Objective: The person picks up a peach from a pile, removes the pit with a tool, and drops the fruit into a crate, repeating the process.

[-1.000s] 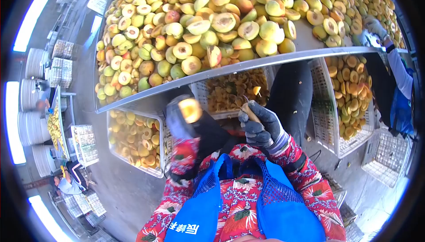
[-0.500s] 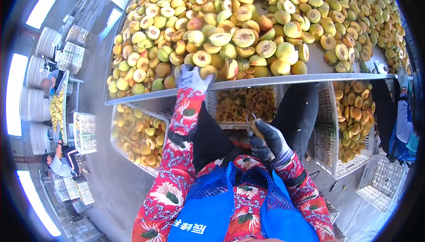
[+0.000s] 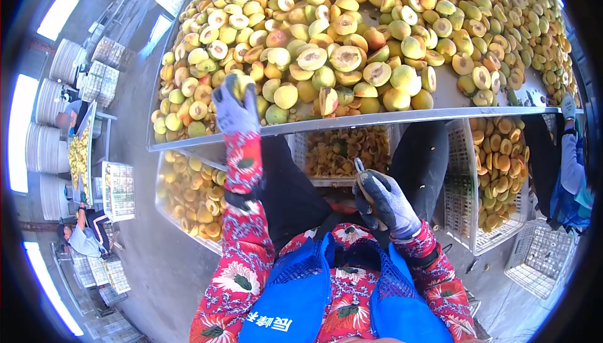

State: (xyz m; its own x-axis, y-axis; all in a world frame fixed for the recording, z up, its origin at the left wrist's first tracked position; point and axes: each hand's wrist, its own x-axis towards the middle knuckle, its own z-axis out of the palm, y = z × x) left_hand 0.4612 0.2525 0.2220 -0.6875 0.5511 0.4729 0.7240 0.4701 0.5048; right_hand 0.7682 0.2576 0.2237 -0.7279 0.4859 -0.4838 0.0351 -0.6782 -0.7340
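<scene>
My left hand [image 3: 237, 103], in a grey glove, is at the front of the metal table [image 3: 377, 119], its fingers closed round a yellow-green fruit half [image 3: 241, 84]. Around it lie heaped halved fruits [image 3: 286, 96], many with brown pit hollows showing. My right hand [image 3: 387, 203], in a grey and dark glove, is held above my lap. It is closed on a small pitting tool with a metal loop [image 3: 359, 165] at its tip and a handle mostly hidden by the fingers.
Below the table stand a crate of fruit halves [image 3: 164, 200] at the left, a crate of scraps [image 3: 301, 148] in the middle and another fruit crate [image 3: 468, 186] at the right. A co-worker's gloved hand [image 3: 568, 106] rests at the far right edge.
My left hand has moved left along the table edge and now has a fruit half in its fingers. My right hand has turned slightly, with the tool's loop now pointing more upward.
</scene>
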